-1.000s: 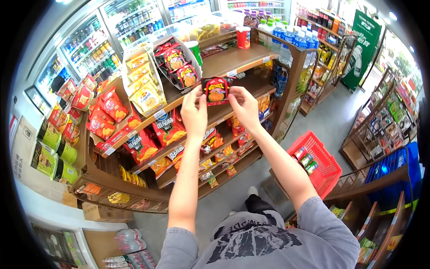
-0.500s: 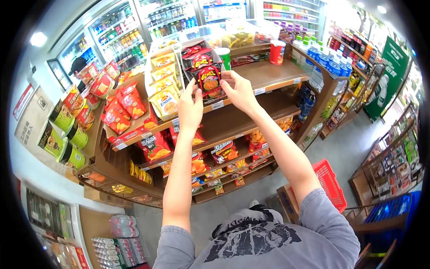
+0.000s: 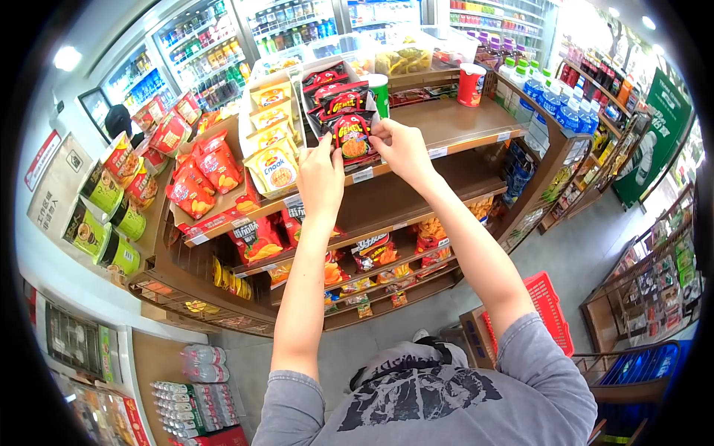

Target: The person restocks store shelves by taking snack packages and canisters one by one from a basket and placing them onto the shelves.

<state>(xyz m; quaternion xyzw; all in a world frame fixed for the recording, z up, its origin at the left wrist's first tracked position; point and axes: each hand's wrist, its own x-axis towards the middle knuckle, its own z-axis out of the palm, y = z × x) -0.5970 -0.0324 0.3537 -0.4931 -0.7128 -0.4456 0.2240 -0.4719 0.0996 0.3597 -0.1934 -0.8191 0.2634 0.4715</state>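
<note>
A black snack packet (image 3: 352,136) with red and yellow lettering lies at the front of a white display box (image 3: 300,100), ahead of more packets of the same kind. My right hand (image 3: 405,151) is closed, pinching the packet's right edge between thumb and fingers. At its lower left edge, my left hand (image 3: 320,178) has its fingers drawn together on the wrapper; the exact contact is partly hidden. Beside the left hand is a row of cream-yellow Enaak packets (image 3: 272,165) in a neighbouring box.
Red chip bags (image 3: 219,167) and instant noodle cups (image 3: 119,249) stand to the left. A green canister (image 3: 378,94) and a red canister (image 3: 470,85) are on the brown shelf (image 3: 465,123). A red basket (image 3: 548,316) sits at the lower right.
Both hands have closed in on the black packet, the right fingers going from spread to pinched. The view has shifted slightly, and the packet stays at the box's front.
</note>
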